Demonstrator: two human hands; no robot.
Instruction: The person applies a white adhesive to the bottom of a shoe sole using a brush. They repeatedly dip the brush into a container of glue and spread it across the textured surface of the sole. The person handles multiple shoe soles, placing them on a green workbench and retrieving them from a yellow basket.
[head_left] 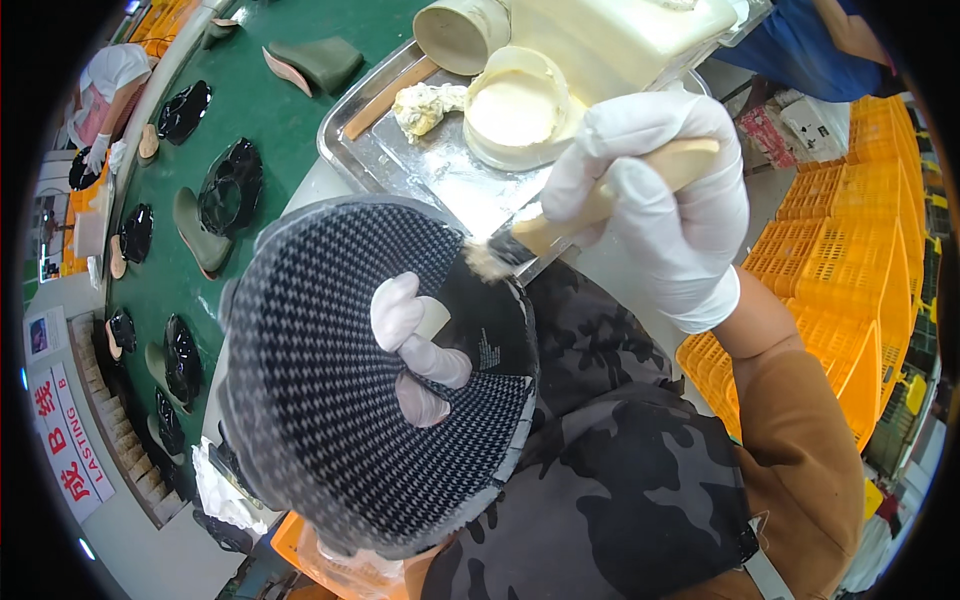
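My white-gloved right hand [675,190] is closed around the pale wooden handle of a brush [530,235]. The brush's bristles, caked with a cream-coloured paste, are at the right edge of a shoe upper [340,330] with black-and-grey houndstooth lining. Gloved fingers of my left hand [420,350] curl over the lining and grip the upper; the rest of that hand is hidden by it. Beyond the brush, a round cup of cream paste [515,110] stands in a metal tray [350,165].
Also in the tray are a paste-crusted lump [425,108], a wooden stick [385,97] and a large cream container [625,45]. Several black uppers [230,190] and grey-green lasts [325,62] lie on a green conveyor. Orange crates [820,270] stack at right. A co-worker [105,85] stands far left.
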